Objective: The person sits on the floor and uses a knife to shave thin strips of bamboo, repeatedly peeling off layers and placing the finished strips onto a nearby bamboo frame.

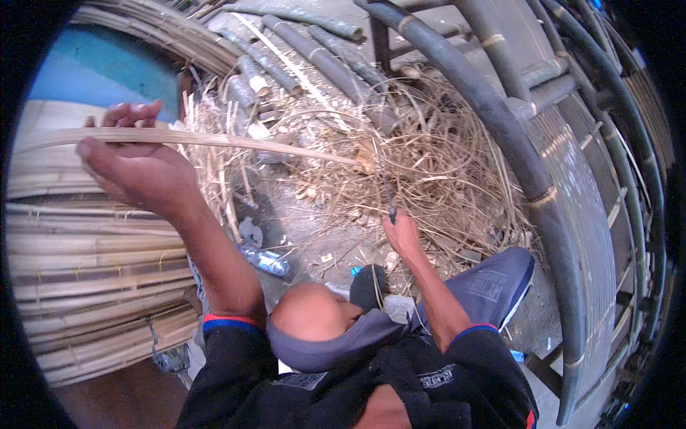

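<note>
A long pale bamboo strip [236, 141] runs from the left edge to the middle of the floor. My left hand [143, 168] grips it near its left end, thumb on the near side and fingers curled up beyond it. In my right hand [403, 233] is a knife [389, 187], held by its dark handle with the thin blade pointing away from me. The strip's right end meets a yellowish wooden piece [367, 156] beside the blade. Whether blade and strip touch, I cannot tell. A heap of thin bamboo shavings [457, 154] lies around and beyond the knife.
Stacked split-bamboo panels [107, 264] stand at my left. Dark bamboo poles [314, 53] lie at the back. A bamboo furniture frame [532, 179] rises on the right. A clear plastic bottle [268, 262] lies by my left forearm, near my bent legs.
</note>
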Demonstrator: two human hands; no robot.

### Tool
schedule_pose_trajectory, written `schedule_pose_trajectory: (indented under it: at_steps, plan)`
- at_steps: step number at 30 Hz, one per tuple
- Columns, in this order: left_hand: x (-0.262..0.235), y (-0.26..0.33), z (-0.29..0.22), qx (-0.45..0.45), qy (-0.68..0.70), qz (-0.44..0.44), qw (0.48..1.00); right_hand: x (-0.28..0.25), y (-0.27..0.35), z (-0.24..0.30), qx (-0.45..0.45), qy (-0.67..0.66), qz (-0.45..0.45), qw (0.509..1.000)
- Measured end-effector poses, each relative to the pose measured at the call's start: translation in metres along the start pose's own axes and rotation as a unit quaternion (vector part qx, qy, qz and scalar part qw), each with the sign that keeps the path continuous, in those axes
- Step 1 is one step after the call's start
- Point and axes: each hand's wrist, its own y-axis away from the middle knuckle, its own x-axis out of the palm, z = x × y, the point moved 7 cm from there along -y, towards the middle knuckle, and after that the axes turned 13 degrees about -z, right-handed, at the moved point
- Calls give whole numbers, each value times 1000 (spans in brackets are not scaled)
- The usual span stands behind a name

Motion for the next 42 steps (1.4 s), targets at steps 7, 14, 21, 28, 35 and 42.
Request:
schedule_pose_trajectory:
  at_steps: [7,14,21,28,35,42]
  plan:
    - [11,1,-41,-5,45,-47,998,-68,61,113,-94,-163,-15,982]
    - [21,31,-66,-23,28,-44,998,-158,126,268,-360,-351,-10,864]
    - [13,20,-59,-15,1,-35,999,-135,121,266,-339,-249,-26,907]
    - [3,12,-54,-23,-15,-50,998,-95,101,210,-281,-168,-37,944]
    - [-7,17,-64,13,-49,-82,995,-108,111,246,-286,-228,2,931]
    - [-3,14,-64,27,-36,-45,998,-83,82,210,-234,-220,13,947]
